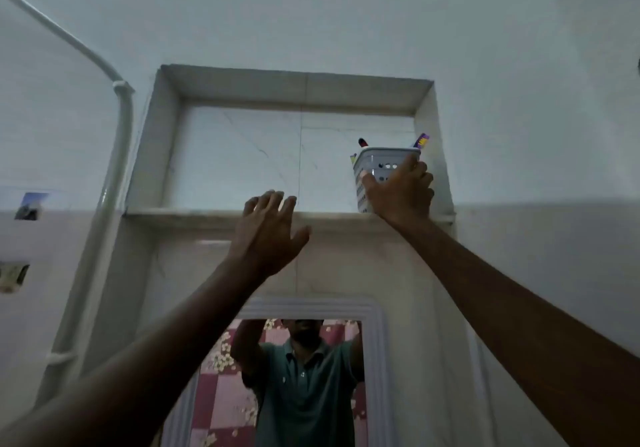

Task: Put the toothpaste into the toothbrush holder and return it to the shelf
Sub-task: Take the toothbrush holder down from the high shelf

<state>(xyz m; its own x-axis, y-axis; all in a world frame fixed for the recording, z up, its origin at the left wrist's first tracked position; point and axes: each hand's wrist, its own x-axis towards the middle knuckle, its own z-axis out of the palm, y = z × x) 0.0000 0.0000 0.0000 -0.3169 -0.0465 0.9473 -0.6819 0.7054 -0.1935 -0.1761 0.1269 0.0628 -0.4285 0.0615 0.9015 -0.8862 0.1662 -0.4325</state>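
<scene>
Hands: two, the left hand [268,235] spread and bare, the right hand [401,192] gripping. Toothbrush holder [372,172]: one, in the right hand. Items protruding from its rim: three. Shelf [207,213]: one, behind both hands. Mirror [375,342]: one, below the hands. Pipe [121,141]: one, left of the left hand.

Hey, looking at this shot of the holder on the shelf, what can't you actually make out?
Head view only:
- Whether the toothpaste is inside the toothbrush holder: only tips poke above its rim, too small to identify.
- The holder's base on the shelf: hidden by the right hand and the ledge edge.
- Whether it rests fully on the shelf.
- The left hand palm side faces away.
</scene>
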